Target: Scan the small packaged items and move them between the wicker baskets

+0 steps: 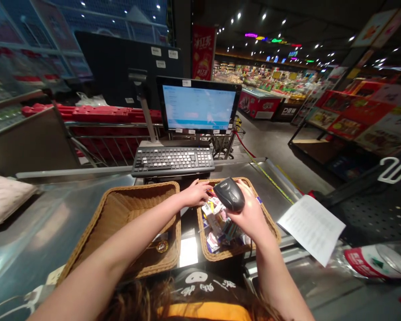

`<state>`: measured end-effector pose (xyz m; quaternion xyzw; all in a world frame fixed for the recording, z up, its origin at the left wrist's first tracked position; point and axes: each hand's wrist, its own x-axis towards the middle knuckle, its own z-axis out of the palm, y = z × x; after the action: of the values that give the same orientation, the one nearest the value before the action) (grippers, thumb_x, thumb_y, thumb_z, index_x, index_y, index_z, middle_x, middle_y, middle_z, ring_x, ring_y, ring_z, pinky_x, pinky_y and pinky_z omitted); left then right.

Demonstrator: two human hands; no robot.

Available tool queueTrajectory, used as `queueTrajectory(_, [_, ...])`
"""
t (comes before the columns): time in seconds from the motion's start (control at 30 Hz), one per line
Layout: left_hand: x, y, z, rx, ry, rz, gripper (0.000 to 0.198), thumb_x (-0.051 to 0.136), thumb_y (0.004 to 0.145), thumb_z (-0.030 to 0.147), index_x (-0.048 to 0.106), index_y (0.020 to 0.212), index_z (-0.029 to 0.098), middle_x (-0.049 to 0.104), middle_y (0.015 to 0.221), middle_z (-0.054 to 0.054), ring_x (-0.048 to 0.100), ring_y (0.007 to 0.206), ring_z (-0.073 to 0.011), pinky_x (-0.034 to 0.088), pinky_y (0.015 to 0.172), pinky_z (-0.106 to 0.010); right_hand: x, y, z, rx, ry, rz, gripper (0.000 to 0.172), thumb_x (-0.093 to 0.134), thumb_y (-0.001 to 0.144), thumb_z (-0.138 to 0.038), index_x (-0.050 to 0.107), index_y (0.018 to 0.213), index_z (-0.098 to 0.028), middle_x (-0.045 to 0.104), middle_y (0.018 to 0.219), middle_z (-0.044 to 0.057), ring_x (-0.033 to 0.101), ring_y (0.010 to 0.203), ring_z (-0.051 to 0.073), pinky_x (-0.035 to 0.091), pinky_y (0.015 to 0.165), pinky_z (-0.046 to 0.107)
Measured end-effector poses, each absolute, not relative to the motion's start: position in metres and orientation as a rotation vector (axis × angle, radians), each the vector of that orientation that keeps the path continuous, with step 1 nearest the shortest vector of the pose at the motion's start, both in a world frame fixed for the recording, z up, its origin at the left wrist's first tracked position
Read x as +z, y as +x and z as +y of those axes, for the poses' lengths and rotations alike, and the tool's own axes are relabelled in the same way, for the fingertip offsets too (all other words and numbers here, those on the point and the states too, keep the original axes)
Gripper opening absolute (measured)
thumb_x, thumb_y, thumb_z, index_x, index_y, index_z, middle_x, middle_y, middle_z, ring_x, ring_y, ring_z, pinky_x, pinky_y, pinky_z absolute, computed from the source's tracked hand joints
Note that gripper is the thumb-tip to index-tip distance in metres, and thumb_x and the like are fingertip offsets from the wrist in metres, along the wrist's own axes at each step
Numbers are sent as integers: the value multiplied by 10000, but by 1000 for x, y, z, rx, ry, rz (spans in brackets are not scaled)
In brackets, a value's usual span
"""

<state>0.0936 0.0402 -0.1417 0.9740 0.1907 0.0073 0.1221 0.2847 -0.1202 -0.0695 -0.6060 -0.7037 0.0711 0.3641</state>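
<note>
My right hand [250, 214] is closed around a black handheld barcode scanner [230, 194], held above the right wicker basket [217, 257]. Small packaged items [214, 220], white, yellow and blue, lie jumbled in that basket. At its back left corner is my left hand [195, 194], fingers bent together over the items; what they grip is too small to make out. The left wicker basket [120, 200] lies under my left forearm. A small round gold-coloured item [161, 246] sits near its front right corner.
Behind the baskets stand a keyboard [173, 159] and a lit monitor [200, 107]. A printed paper sheet [310, 227] and a large bottle with a red label [370, 262] lie on the right. A patterned cushion-like thing [6, 200] rests far left; white plugs and cables [36, 296] are front left.
</note>
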Motion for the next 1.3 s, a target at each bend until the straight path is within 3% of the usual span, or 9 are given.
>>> queueTrajectory(0.2, [-129,82,37,165,2814,613,120,613,863,193,725,851,235,535,1441,-25,288,1456,-308,99,1137,-688,-70,284,-121,174,-1545,-1760,597,676,699,-257,529,1275,-203,592,1314,133,401,1388,374,292,1160,612])
queueTrajectory(0.47, [-84,59,26,448,2787,893,244,495,929,207,684,776,186,479,1495,-50,250,1474,-311,99,1135,-706,-66,278,-125,123,-1517,-1813,581,669,687,-224,544,1254,-211,578,1327,132,364,1411,380,298,1150,628])
queueTrajectory(0.73, [-52,39,23,741,2756,1028,275,445,955,247,683,834,182,457,1508,-91,236,1478,-316,99,1134,-708,-56,262,-132,52,-1477,-1909,604,617,674,-167,547,1271,-226,559,1354,119,327,1431,384,259,1151,654])
queueTrajectory(1.07, [-24,19,15,720,2858,1018,296,436,964,248,665,792,175,480,1493,-80,246,1474,-314,82,1140,-705,-52,247,-138,117,-1463,-2009,648,600,651,-148,531,1293,-200,538,1387,138,298,1444,389,179,1165,679])
queueTrajectory(1.3, [-19,12,17,679,3007,981,236,452,906,115,656,801,171,481,1495,-69,223,1483,-310,47,1147,-696,-50,243,-140,167,-1420,-2064,652,599,638,-148,555,1285,-216,543,1386,115,293,1446,375,201,1168,654])
